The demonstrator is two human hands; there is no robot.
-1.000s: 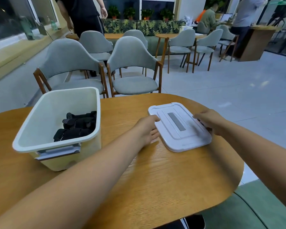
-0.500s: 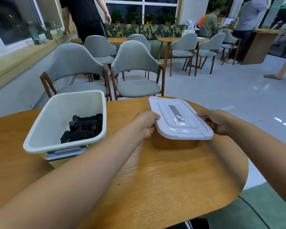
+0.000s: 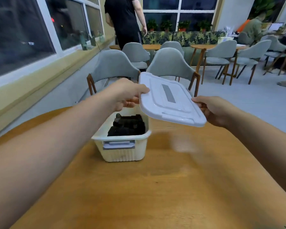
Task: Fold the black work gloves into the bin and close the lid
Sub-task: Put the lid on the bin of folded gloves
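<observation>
A cream plastic bin (image 3: 122, 152) stands on the round wooden table (image 3: 155, 187), with folded black work gloves (image 3: 127, 126) lying inside it. A white lid (image 3: 168, 100) with a grey strip hangs in the air, tilted, above and to the right of the bin's far right corner. My left hand (image 3: 125, 95) grips the lid's left edge, just above the bin. The lid's right edge is held by my right hand (image 3: 216, 109). The bin's far wall is hidden behind my left hand and the lid.
Two grey chairs (image 3: 170, 66) stand just beyond the table's far edge. A person in black (image 3: 124, 22) stands behind them near the window wall. More chairs and tables (image 3: 221, 57) fill the right background.
Both hands have lifted the lid off the table and carried it up and left toward the bin. My view has turned, so the bin now sits at centre.
</observation>
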